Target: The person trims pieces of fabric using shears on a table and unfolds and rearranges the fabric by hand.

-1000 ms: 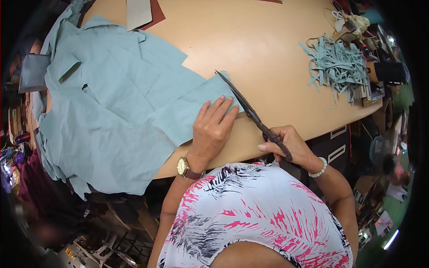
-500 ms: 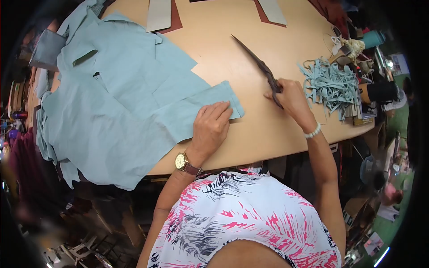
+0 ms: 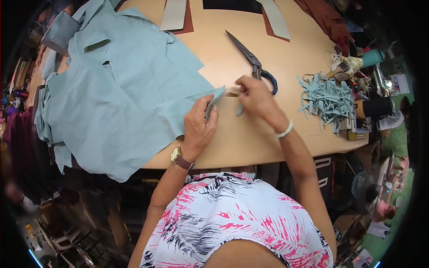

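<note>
A light teal leather-like garment piece (image 3: 129,111) spreads over the left of the table, its narrow end reaching toward the middle. My left hand (image 3: 199,123) grips that narrow end between thumb and fingers, and the edge curls up off the table. Slightly blurred, my right hand (image 3: 257,100) is closed to the right of that edge, with a small teal strip (image 3: 240,110) hanging below its fingers. Just beyond it lie the dark scissors (image 3: 252,60), out of the hand, their tip pointing away to the upper left.
A heap of thin teal offcuts (image 3: 328,98) sits on the table's (image 3: 250,143) right side, beside a black cylinder (image 3: 377,107). Pale and reddish-brown pieces (image 3: 174,18) lie at the far side, near a black piece (image 3: 232,5). A grey-blue box (image 3: 64,31) stands at upper left.
My right hand has let go of the scissors, leaving them on the table, and moved left toward the garment's end. The left hand has gone from lying flat on it to lifting its edge.
</note>
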{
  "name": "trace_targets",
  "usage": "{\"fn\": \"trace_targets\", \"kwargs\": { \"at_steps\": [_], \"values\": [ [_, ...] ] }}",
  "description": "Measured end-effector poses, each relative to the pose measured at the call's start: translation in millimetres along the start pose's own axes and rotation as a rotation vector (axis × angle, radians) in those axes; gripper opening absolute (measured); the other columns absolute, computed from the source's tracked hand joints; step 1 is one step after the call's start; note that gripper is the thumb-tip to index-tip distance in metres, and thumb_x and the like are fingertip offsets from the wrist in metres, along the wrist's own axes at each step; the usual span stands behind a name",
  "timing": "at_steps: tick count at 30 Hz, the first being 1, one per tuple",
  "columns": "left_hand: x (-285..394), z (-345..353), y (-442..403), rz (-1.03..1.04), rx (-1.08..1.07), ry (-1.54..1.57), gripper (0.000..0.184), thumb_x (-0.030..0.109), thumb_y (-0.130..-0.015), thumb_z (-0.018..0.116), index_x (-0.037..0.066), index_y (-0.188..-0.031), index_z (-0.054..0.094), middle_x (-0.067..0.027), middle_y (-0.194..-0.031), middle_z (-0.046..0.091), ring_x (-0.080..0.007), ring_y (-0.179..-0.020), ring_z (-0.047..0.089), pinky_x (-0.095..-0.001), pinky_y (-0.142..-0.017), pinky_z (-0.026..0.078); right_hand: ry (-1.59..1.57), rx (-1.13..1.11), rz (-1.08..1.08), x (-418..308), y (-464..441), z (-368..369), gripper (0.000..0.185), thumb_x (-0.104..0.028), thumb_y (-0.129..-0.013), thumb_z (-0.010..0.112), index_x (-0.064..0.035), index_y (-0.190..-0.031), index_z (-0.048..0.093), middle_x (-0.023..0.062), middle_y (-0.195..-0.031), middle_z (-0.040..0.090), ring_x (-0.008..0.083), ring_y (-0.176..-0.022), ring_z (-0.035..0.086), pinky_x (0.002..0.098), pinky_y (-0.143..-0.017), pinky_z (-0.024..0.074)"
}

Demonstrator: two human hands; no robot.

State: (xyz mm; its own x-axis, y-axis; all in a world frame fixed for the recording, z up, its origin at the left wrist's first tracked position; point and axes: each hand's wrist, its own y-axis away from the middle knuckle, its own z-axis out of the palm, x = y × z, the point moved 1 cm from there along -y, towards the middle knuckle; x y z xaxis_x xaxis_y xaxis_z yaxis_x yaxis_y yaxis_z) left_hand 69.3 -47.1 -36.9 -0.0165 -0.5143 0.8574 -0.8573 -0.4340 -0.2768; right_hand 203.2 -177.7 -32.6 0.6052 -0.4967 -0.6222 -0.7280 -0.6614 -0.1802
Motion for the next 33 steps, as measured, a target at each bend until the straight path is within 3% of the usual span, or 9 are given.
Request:
{"fn": "trace_targets", "kwargs": {
  "at_steps": [5, 12, 15, 19, 24, 26, 28, 31, 33],
  "values": [
    [-4, 5, 2, 0.152, -0.051, -0.074, 0.020, 0.003, -0.069, 0.056, 0.000, -0.089, 0.056, -0.0164, -0.096, 0.060, -0.0322, -0.083, 0.059, -0.0377, -0.070, 0.048, 0.059, 0.155, 0.188, 66, 2, -111, 0.017, -0.001, -0.066, 0.060, 0.0006, -0.083, 0.064, 0.0146, -0.074, 0.064, 0.0222, -0.067, 0.062, 0.0295, -0.062, 0.0486],
    [-8, 10, 2, 0.297, -0.103, -0.244, 0.016, 0.001, -0.066, 0.059, 0.000, -0.082, 0.055, -0.0158, -0.099, 0.060, -0.0313, -0.089, 0.058, -0.0380, -0.074, 0.047, 0.837, 0.323, 0.196, 118, 25, -196, 0.016, -0.004, -0.069, 0.054, 0.0002, -0.081, 0.065, 0.0191, -0.075, 0.062, 0.0342, -0.075, 0.061, 0.0363, -0.068, 0.0472],
    [-7, 7, 3, 0.279, -0.077, -0.152, 0.015, 0.002, -0.069, 0.061, 0.000, -0.082, 0.054, -0.0161, -0.099, 0.060, -0.0315, -0.089, 0.058, -0.0378, -0.074, 0.048, 0.486, 0.316, 0.091, 71, -4, -167, 0.014, -0.005, -0.074, 0.057, 0.0015, -0.085, 0.064, 0.0141, -0.073, 0.063, 0.0256, -0.066, 0.061, 0.0325, -0.063, 0.0473],
    [12, -1, 13, 0.335, -0.038, -0.036, 0.018, 0.006, -0.071, 0.064, 0.001, -0.086, 0.056, -0.0153, -0.100, 0.060, -0.0309, -0.090, 0.058, -0.0370, -0.075, 0.048, -0.228, -0.175, 0.088, -2, -53, -75, 0.019, -0.015, -0.083, 0.057, 0.0036, -0.083, 0.062, 0.0041, -0.067, 0.058, 0.0087, -0.062, 0.053, 0.0233, -0.059, 0.0449],
    [23, -52, 6, 0.429, 0.038, -0.187, 0.028, 0.013, -0.071, 0.067, 0.003, -0.095, 0.059, -0.0148, -0.102, 0.059, -0.0297, -0.097, 0.056, -0.0389, -0.082, 0.045, -0.375, -0.530, -0.071, -88, -105, 30, 0.025, -0.020, -0.084, 0.056, 0.0040, -0.089, 0.061, 0.0050, -0.074, 0.059, 0.0106, -0.067, 0.054, 0.0244, -0.062, 0.0449],
    [-5, -104, -10, 0.313, 0.264, -0.362, 0.032, 0.025, -0.072, 0.068, 0.003, -0.094, 0.060, -0.0169, -0.105, 0.058, -0.0324, -0.098, 0.054, -0.0416, -0.085, 0.042, -0.385, -0.525, -0.206, -119, -126, 66, 0.027, -0.022, -0.083, 0.057, 0.0042, -0.089, 0.062, 0.0053, -0.074, 0.060, 0.0118, -0.068, 0.055, 0.0251, -0.062, 0.0452],
    [-32, -172, -21, 0.121, 0.523, -0.690, 0.035, 0.019, -0.074, 0.067, -0.001, -0.100, 0.057, -0.0185, -0.108, 0.056, -0.0350, -0.103, 0.051, -0.0410, -0.090, 0.040, -0.448, -0.577, -0.224, -150, -147, 93, 0.028, -0.023, -0.083, 0.057, 0.0036, -0.093, 0.061, 0.0052, -0.076, 0.060, 0.0127, -0.067, 0.055, 0.0248, -0.062, 0.0450],
    [-87, -275, -30, -0.132, 0.839, -1.062, 0.054, 0.029, -0.077, 0.064, -0.001, -0.118, 0.046, -0.0210, -0.119, 0.048, -0.0354, -0.112, 0.044, -0.0420, -0.093, 0.036, -0.745, -0.599, -0.028, -182, -177, 134, 0.033, -0.023, -0.082, 0.058, 0.0041, -0.102, 0.057, 0.0069, -0.082, 0.060, 0.0133, -0.070, 0.055, 0.0249, -0.064, 0.0447],
    [-120, -315, -27, -0.248, 0.945, -1.138, 0.059, 0.032, -0.076, 0.064, -0.001, -0.121, 0.043, -0.0206, -0.122, 0.046, -0.0356, -0.113, 0.043, -0.0419, -0.094, 0.035, -0.589, -0.478, -0.028, -189, -199, 169, 0.040, -0.025, -0.080, 0.061, 0.0054, -0.106, 0.053, 0.0084, -0.087, 0.059, 0.0136, -0.073, 0.055, 0.0250, -0.065, 0.0445]
  ]
}}
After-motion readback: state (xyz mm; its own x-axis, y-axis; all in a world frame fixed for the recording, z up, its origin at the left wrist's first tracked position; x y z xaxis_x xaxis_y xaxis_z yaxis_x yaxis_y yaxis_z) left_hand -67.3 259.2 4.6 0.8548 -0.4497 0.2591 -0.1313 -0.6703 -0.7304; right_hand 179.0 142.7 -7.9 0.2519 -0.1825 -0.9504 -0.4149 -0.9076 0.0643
